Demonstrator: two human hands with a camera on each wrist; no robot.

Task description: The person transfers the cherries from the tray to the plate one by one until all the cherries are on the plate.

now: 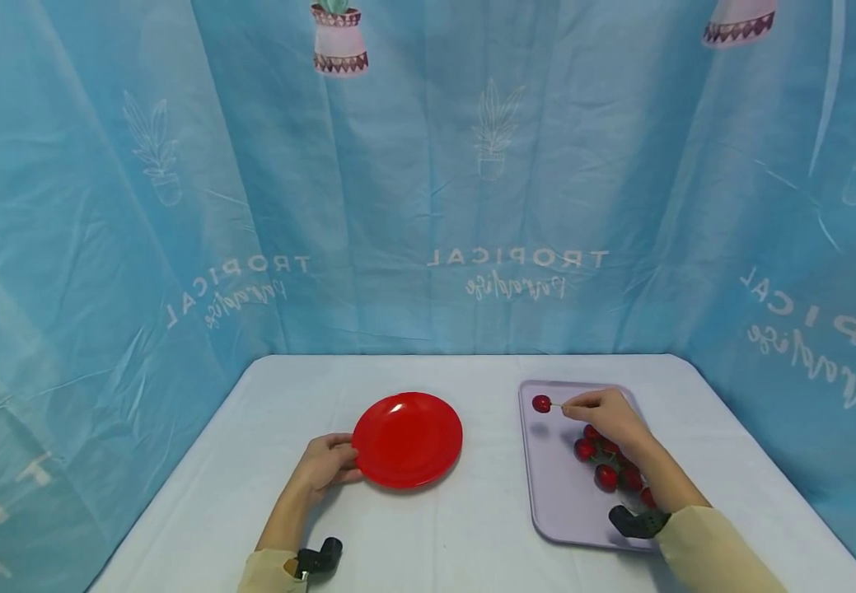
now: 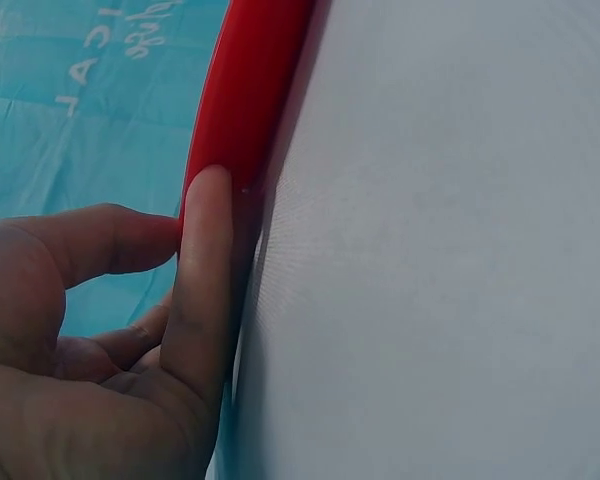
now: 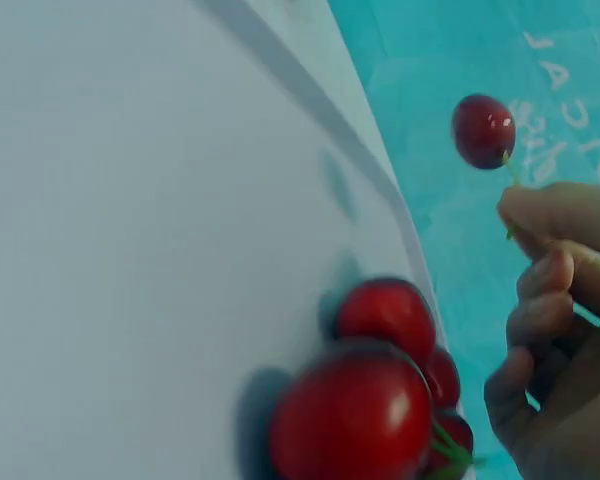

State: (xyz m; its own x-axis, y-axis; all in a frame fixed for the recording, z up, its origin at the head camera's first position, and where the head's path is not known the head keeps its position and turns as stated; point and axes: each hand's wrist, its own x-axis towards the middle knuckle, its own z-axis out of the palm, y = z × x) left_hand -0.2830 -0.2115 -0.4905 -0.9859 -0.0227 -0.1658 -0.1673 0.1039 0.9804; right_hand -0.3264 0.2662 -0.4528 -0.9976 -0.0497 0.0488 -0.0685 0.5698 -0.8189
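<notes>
My left hand (image 1: 326, 464) is at the left edge of a round red plate (image 1: 408, 440) and pinches its rim. The left wrist view has one fingertip on the outer side of the plate (image 2: 248, 90) and another right at its edge. With thumb and fingertips my right hand (image 1: 605, 416) pinches the thin green stem of a dark red cherry (image 1: 541, 403). That cherry (image 3: 483, 131) is held up above the far left part of a pale purple tray (image 1: 549, 494), its shadow falling on the tray below. Several more cherries (image 1: 606, 477) lie there, partly hidden under the right forearm.
Both plate and tray stand on a white table (image 1: 487, 511), with a strip of tabletop between them. A blue printed curtain (image 1: 428, 181) rises behind the table and along both sides. Each wrist wears a black camera mount (image 1: 321, 557).
</notes>
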